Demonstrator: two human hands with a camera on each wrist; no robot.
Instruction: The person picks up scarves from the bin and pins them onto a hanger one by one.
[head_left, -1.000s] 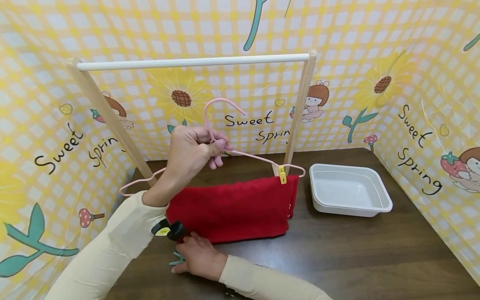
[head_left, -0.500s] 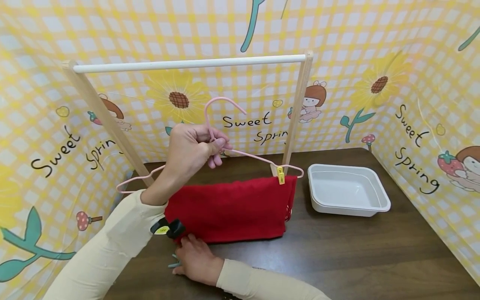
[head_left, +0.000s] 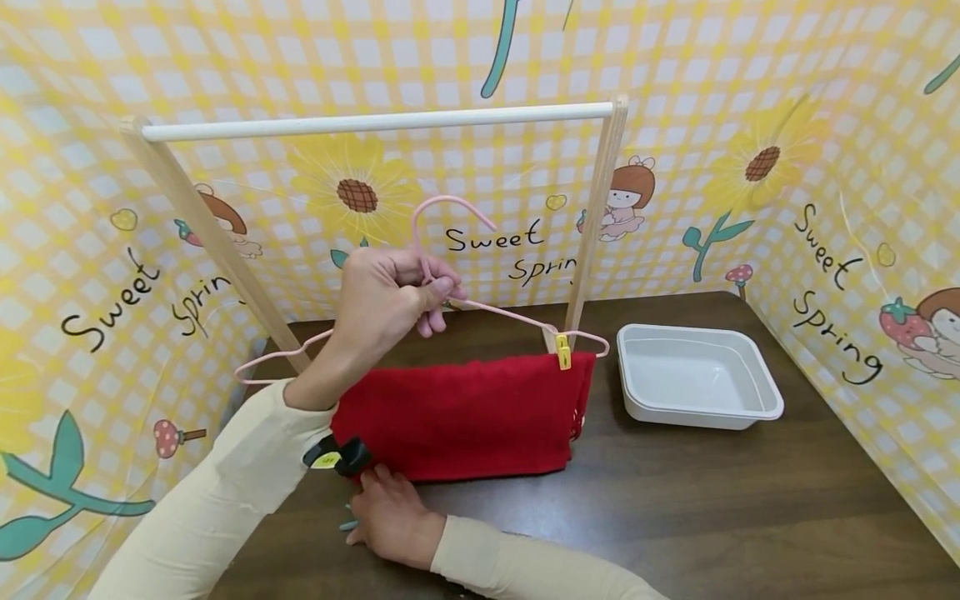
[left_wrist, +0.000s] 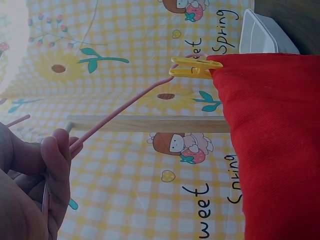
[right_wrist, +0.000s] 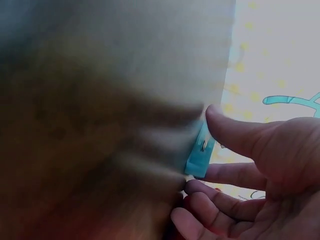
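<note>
My left hand (head_left: 386, 304) grips a pink clothes hanger (head_left: 517, 315) just below its hook and holds it above the table. A folded red cloth (head_left: 465, 417) hangs from the hanger, with a yellow clothespin (head_left: 563, 352) clipping its right end to the bar. In the left wrist view that yellow clothespin (left_wrist: 195, 68) bites the cloth's edge. My right hand (head_left: 397, 517) is low at the table, by the cloth's lower left corner. It pinches a teal clothespin (right_wrist: 200, 155) between thumb and fingers. My left forearm covers the cloth's left end in the head view.
Behind the hanger stands a wooden rack with a white rail (head_left: 375, 123). A white plastic tub (head_left: 637, 408) sits to the right on the brown table (head_left: 675, 508). Checked fabric with printed flowers (head_left: 356, 196) walls in the back and sides.
My left hand, the hanger and the red cloth stay almost still. My right fingers have drawn slightly closer round the teal clothespin, which shows less in the head view.
</note>
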